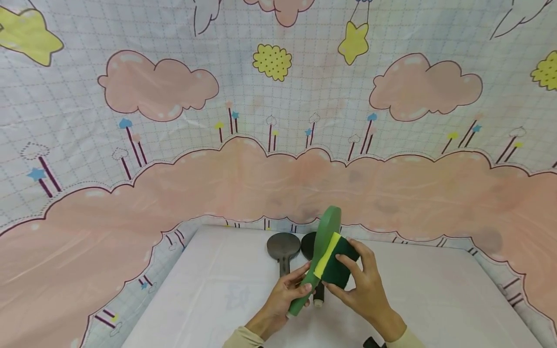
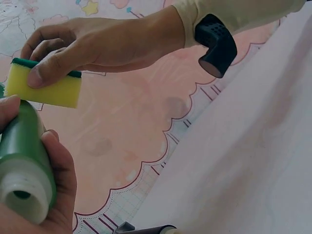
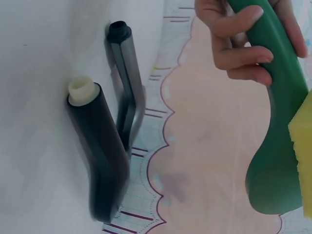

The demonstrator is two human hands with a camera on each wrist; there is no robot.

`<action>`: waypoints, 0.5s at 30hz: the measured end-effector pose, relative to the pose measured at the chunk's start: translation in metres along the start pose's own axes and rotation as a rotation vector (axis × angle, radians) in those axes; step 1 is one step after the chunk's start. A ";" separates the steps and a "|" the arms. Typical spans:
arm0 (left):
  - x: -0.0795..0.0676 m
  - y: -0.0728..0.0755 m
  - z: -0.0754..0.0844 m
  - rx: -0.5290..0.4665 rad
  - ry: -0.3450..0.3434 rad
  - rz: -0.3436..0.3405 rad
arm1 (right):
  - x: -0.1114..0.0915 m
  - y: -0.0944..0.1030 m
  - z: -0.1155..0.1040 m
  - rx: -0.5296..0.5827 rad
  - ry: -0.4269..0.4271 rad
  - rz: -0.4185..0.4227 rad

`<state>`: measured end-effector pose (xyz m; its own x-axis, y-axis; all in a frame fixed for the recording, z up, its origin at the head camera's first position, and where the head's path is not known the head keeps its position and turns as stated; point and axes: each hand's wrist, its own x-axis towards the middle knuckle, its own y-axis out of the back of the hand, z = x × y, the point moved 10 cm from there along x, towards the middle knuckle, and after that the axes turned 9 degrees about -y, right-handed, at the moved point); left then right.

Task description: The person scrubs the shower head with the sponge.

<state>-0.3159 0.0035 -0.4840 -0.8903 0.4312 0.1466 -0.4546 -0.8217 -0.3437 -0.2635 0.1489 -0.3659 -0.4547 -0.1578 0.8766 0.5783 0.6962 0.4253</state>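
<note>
My left hand (image 1: 283, 297) grips the handle of a green handheld shower head (image 1: 327, 232), raised above the table and tilted with its head end up. The open, pale connector end of the handle (image 2: 24, 192) faces the left wrist camera. My right hand (image 1: 370, 285) pinches a yellow sponge (image 2: 46, 90) with a dark green scouring side (image 1: 341, 266). In the head view, the sponge's yellow side lies against the shower head near its neck. The right wrist view shows left-hand fingers (image 3: 246, 58) curled round the green handle.
Behind the hands, a grey shower head (image 1: 283, 245) and a black shower head (image 1: 308, 245) lie side by side on the white table (image 1: 196, 290). The black one is partly hidden. A cloud-patterned cloth (image 1: 261, 183) rises behind the table. A dark wrist device (image 2: 217, 46) sits on the right sleeve.
</note>
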 end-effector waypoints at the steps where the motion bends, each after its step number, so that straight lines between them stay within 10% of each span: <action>1: 0.000 0.000 0.000 0.002 0.000 -0.001 | 0.001 0.001 0.000 0.003 0.005 0.005; 15: 0.000 0.002 0.001 0.080 -0.010 -0.008 | 0.009 0.013 0.004 -0.010 -0.006 0.035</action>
<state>-0.3171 0.0018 -0.4837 -0.8866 0.4345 0.1586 -0.4622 -0.8456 -0.2669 -0.2628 0.1599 -0.3534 -0.4377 -0.1294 0.8898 0.6009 0.6940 0.3965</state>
